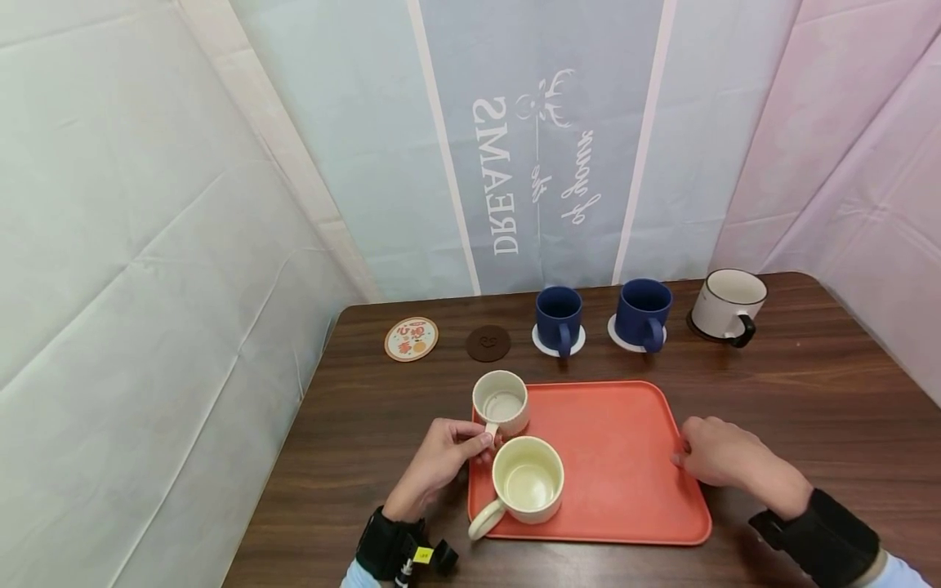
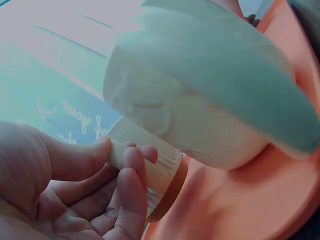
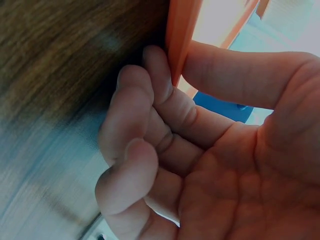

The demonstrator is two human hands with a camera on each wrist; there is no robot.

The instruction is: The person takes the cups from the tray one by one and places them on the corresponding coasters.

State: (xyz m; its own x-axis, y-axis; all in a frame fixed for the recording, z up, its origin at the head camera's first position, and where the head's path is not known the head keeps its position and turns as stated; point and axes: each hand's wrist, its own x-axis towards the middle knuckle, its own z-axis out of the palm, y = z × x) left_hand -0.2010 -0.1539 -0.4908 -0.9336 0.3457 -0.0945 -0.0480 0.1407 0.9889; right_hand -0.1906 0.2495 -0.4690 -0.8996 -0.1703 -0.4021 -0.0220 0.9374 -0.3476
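My left hand (image 1: 443,453) pinches the handle of a small cream ribbed cup (image 2: 162,160) between thumb and fingers. That cup stands at the back left corner of a red-orange tray (image 1: 610,457), with its handle toward me. Beside it at the front left of the tray is a larger pale yellow mug (image 1: 528,482), its handle pointing to the front left over the tray's rim. My right hand (image 1: 724,451) grips the tray's right rim. In the right wrist view the thumb lies on the inner side of the rim and the fingers curl against its outside and underside.
Along the back of the dark wooden table (image 1: 353,441) lie a printed round coaster (image 1: 412,339) and a brown coaster (image 1: 488,343). Further right, two blue mugs (image 1: 559,314) stand on white coasters, and a white mug with a black handle (image 1: 728,302) stands on a dark coaster.
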